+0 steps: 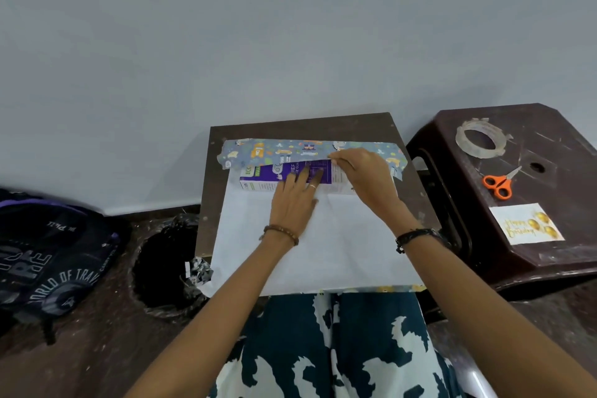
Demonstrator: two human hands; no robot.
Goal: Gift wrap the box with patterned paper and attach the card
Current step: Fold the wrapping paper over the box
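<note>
The purple box point(290, 175) is laid on the white underside of the patterned paper point(323, 242), at the far end of the small table point(371, 126). It is pressed flat by the straight fingers of the left hand point(295, 200), while the paper's folded far edge is pinched over it by the right hand point(361, 174). The card point(526, 223) is left on the stool point(549, 126) to the right of the table, nearer than the scissors point(499, 182) and tape roll point(479, 138).
</note>
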